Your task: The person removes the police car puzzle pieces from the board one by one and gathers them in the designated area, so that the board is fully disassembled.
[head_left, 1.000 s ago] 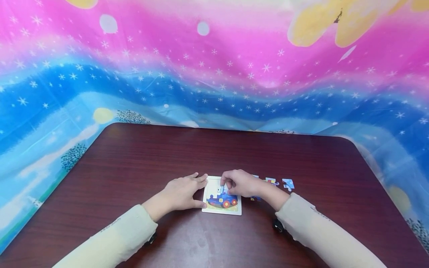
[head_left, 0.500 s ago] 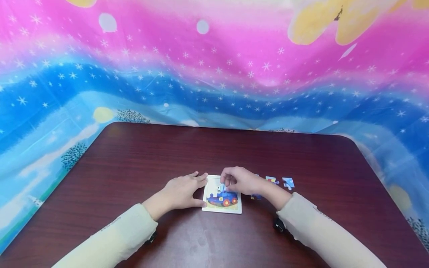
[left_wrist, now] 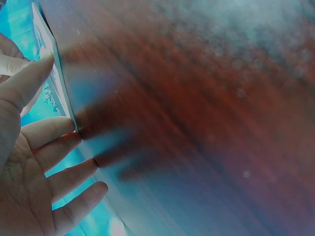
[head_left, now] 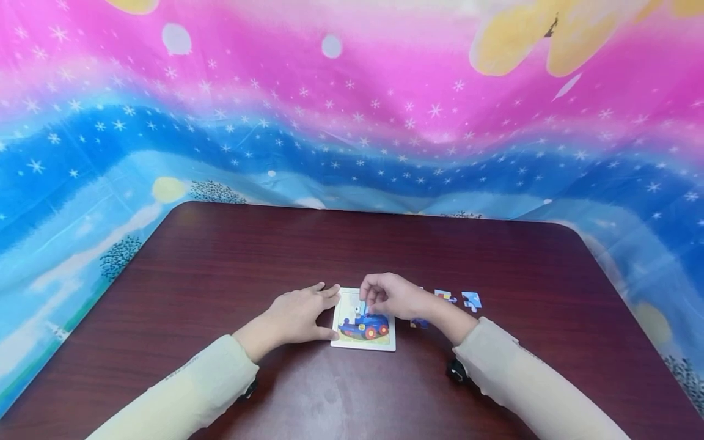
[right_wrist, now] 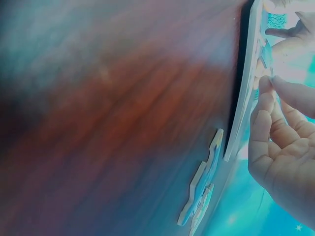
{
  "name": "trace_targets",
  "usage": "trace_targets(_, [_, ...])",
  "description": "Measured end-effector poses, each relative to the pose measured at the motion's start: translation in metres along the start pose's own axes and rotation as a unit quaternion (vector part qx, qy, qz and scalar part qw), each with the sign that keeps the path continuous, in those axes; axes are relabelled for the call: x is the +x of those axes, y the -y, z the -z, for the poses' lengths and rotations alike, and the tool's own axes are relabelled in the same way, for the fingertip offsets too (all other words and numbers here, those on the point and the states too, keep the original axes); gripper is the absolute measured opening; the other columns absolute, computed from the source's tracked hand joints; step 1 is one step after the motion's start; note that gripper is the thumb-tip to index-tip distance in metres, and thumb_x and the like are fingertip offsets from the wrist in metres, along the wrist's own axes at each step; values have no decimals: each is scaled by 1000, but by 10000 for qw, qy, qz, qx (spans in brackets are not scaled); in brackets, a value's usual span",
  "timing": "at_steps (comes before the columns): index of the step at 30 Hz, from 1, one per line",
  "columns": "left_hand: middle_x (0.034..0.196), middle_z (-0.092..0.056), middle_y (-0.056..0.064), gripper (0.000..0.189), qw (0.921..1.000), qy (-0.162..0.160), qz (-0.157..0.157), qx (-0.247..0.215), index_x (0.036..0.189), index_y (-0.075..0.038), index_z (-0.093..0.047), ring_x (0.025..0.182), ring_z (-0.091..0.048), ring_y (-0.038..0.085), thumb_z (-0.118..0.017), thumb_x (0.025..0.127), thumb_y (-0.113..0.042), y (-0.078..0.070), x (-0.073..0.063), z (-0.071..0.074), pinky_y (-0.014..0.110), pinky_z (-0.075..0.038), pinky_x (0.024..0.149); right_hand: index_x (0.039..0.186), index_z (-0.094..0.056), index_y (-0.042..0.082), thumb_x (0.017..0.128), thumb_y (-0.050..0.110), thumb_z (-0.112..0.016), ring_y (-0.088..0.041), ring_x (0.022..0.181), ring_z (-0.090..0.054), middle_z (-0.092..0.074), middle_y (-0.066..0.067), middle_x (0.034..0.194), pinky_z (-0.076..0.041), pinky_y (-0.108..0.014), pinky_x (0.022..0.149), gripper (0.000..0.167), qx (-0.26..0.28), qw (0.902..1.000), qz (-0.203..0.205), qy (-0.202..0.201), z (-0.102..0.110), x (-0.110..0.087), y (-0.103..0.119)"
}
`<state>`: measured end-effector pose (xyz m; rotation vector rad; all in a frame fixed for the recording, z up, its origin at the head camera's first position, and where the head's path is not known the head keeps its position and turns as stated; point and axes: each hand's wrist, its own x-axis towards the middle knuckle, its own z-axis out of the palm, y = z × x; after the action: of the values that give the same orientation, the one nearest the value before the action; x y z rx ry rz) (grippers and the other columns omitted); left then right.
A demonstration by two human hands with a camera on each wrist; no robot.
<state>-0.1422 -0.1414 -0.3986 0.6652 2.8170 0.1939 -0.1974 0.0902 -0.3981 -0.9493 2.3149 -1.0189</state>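
A small square jigsaw board with a pale frame lies on the table, with a blue train with red wheels pictured in its lower part. Along its left border rests my left hand, fingers spread and nearly straight; in the left wrist view the thumb and fingertips touch the board's edge. Over the upper middle of the board, my right hand pinches a light blue puzzle piece between thumb and index finger. The right wrist view shows this piece tilted near the board. My fingers hide part of it.
Several loose puzzle pieces lie right of the board, among them a blue one, a multicoloured one and one partly under my right wrist. Behind the dark wooden table hangs a pink and blue printed cloth.
My right hand has shifted very slightly up and left while pinching the piece, which now looks a little more upright. The left hand and the board stay in place.
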Motion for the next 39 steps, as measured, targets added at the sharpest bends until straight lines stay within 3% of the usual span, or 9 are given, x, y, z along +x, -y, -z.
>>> trace_targets(17, [154, -47, -3, 77, 10000, -68, -12, -6, 146, -21, -52, 145, -42, 25, -76, 81, -54, 1, 1, -3, 51, -51, 97, 102, -65, 6, 91, 0, -67, -11, 80, -59, -65, -4, 85, -53, -26, 78, 13, 133, 9997, 153, -125, 5, -7, -6])
trace_targets(39, [154, -47, -3, 77, 9999, -129, -28, 14, 146, -20, -52, 144, -43, 25, -76, 81, -53, 2, 0, -3, 50, -51, 98, 105, -66, 8, 92, 6, -69, -16, 80, -60, -66, -2, 86, -53, -26, 73, 14, 256, 9988, -17, -417, 20, -25, -15])
